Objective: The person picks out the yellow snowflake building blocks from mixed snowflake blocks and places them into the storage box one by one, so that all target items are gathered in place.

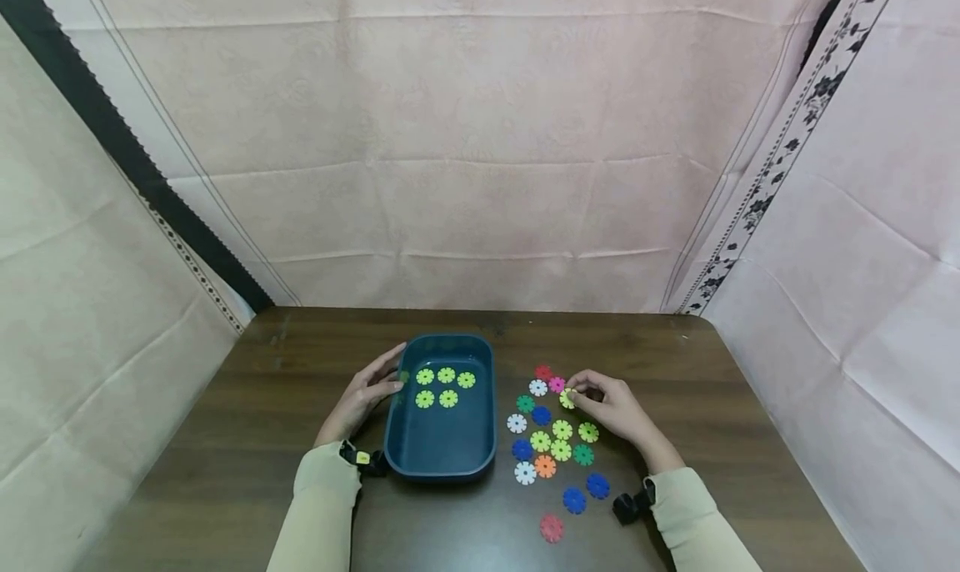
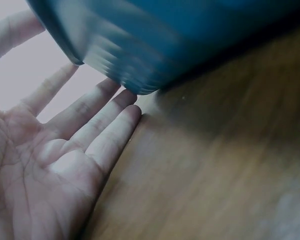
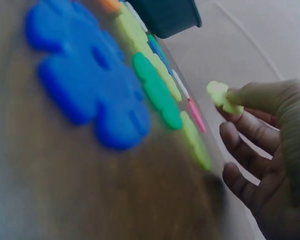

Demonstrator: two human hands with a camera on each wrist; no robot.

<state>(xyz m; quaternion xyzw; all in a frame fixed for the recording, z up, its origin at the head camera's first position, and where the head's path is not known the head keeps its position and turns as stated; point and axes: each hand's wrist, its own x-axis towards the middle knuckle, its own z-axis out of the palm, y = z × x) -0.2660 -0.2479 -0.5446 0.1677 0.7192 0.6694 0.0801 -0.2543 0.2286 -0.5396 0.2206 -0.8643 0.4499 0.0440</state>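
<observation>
A dark blue rectangular tray (image 1: pixel 440 444) stands on the table, with several yellow-green notched discs (image 1: pixel 447 398) lying flat in its far half. At the tray's left side is my left hand (image 1: pixel 365 395), its fingers extended against the outer wall (image 2: pixel 140 45) and the thumb at the rim. To the right of the tray, my right hand (image 1: pixel 609 403) pinches a yellow-green notched disc (image 3: pixel 221 95) between thumb and fingertips. In the right wrist view this disc is raised above the tabletop, its other fingers loosely bent. Loose discs lie just left of that hand, including a pink one (image 1: pixel 557 384).
Several loose notched discs spread over the wooden table (image 1: pixel 300 489): white (image 1: pixel 517 423), green (image 1: pixel 582 454), orange (image 1: pixel 545 466), blue (image 1: pixel 574 500) and red (image 1: pixel 551 528). More yellow-green ones (image 1: pixel 561 449) sit among them. Pale cloth (image 1: pixel 480 180) hangs behind the table and at both sides.
</observation>
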